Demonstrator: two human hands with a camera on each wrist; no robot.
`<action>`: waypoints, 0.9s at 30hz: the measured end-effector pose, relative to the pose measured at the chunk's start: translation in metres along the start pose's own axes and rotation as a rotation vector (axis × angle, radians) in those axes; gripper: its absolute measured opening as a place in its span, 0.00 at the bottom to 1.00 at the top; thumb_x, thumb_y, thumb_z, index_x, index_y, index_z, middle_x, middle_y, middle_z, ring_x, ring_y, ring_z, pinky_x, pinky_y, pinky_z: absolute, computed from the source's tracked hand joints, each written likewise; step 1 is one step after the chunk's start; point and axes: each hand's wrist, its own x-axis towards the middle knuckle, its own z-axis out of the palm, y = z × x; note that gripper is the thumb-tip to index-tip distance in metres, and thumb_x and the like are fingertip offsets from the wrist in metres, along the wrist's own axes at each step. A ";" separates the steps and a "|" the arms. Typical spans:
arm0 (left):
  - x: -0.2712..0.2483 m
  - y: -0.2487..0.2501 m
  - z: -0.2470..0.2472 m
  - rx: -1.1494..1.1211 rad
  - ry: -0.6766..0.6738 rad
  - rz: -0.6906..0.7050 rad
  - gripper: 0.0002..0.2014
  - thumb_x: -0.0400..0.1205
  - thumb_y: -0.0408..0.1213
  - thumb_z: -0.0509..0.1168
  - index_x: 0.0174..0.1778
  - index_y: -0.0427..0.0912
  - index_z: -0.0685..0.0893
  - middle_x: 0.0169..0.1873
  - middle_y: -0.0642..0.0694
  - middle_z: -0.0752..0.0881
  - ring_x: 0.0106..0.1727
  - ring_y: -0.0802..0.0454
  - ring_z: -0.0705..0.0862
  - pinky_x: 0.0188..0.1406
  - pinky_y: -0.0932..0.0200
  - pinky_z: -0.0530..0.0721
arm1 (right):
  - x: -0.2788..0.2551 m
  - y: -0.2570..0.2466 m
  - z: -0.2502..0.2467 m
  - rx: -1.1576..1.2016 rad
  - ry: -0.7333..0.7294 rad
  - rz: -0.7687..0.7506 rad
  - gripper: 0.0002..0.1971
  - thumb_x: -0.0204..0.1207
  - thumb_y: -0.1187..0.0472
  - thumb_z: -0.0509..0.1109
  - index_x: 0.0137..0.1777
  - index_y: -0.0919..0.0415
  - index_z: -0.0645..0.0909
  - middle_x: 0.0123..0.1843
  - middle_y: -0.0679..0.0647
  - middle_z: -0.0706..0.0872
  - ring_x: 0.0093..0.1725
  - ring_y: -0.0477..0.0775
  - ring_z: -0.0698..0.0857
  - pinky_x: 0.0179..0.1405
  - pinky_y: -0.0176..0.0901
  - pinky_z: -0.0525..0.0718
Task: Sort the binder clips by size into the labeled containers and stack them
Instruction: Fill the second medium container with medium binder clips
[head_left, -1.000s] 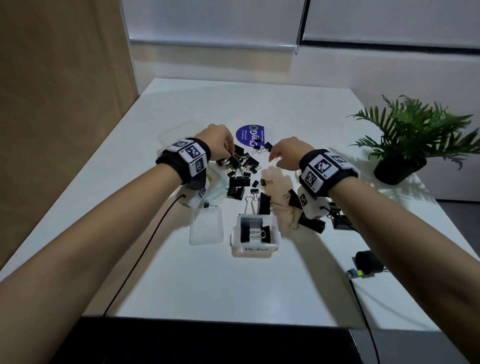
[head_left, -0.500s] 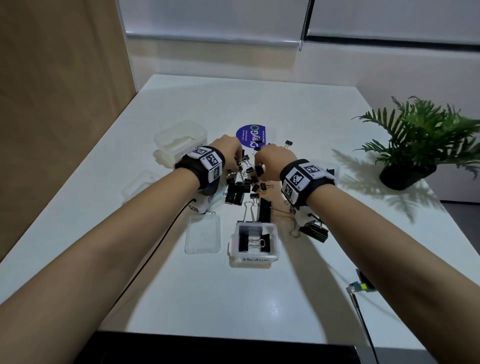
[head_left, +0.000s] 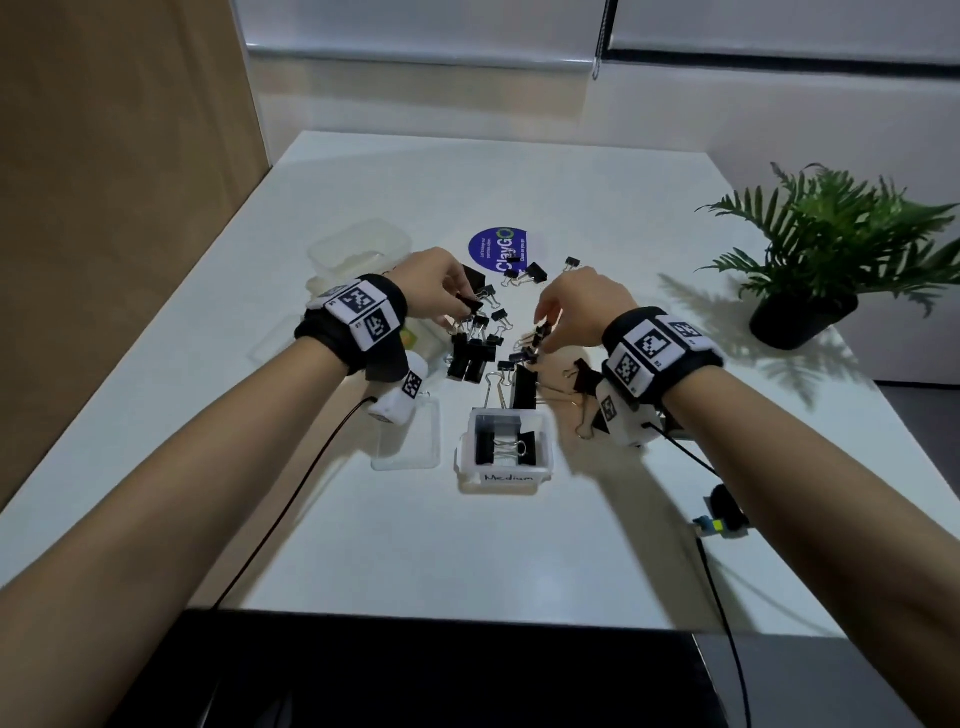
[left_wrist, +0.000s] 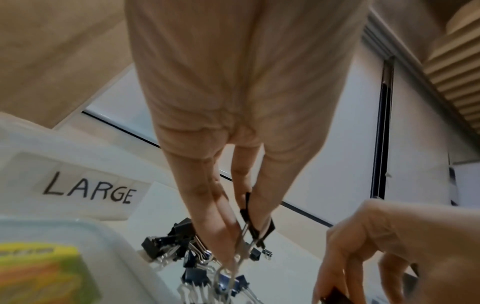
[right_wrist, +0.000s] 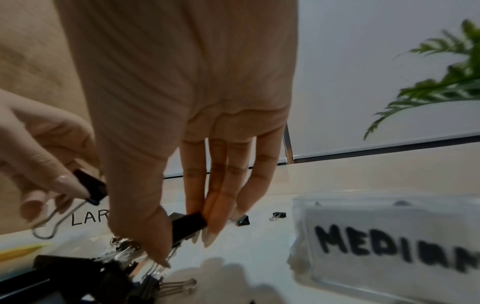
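A heap of black binder clips (head_left: 475, 348) lies mid-table. My left hand (head_left: 441, 296) pinches a black binder clip (head_left: 467, 303) above the heap; the left wrist view shows that clip (left_wrist: 255, 224) between thumb and fingertips, wire handles hanging down. My right hand (head_left: 569, 314) pinches another binder clip (head_left: 543, 332), seen as a black block (right_wrist: 187, 225) between thumb and fingers. A clear container labeled Medium (head_left: 506, 449) stands in front of the heap with clips inside. The container labeled LARGE (left_wrist: 85, 185) sits at the left.
A loose clear lid (head_left: 408, 434) lies left of the Medium container. Several small clips (head_left: 530, 273) lie on a blue round sticker (head_left: 498, 249). A potted plant (head_left: 815, 260) stands at the right. A small black device with cable (head_left: 724, 514) sits near the right front edge.
My right hand has swung left into the heap and taken hold of a clip. My left hand has stayed over the heap with its clip. The head view has tilted slightly.
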 end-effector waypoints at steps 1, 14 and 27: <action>-0.005 -0.002 0.001 -0.077 -0.005 0.001 0.04 0.78 0.25 0.70 0.43 0.38 0.83 0.41 0.41 0.86 0.28 0.58 0.86 0.30 0.69 0.86 | -0.004 0.001 0.000 -0.009 0.005 0.013 0.16 0.63 0.52 0.81 0.52 0.51 0.88 0.52 0.50 0.88 0.54 0.54 0.84 0.40 0.41 0.77; -0.045 -0.003 0.013 -0.258 -0.070 -0.035 0.10 0.80 0.21 0.65 0.53 0.36 0.87 0.34 0.42 0.83 0.34 0.53 0.90 0.45 0.58 0.90 | -0.033 0.011 0.008 0.029 -0.039 0.050 0.18 0.67 0.59 0.79 0.58 0.52 0.87 0.56 0.51 0.87 0.55 0.56 0.85 0.42 0.42 0.79; -0.072 0.006 0.013 -0.487 -0.158 -0.096 0.11 0.72 0.21 0.74 0.50 0.29 0.88 0.40 0.39 0.92 0.41 0.52 0.92 0.45 0.67 0.88 | -0.028 0.009 0.016 -0.097 -0.084 0.017 0.22 0.68 0.66 0.73 0.63 0.54 0.84 0.62 0.57 0.84 0.58 0.60 0.84 0.54 0.50 0.86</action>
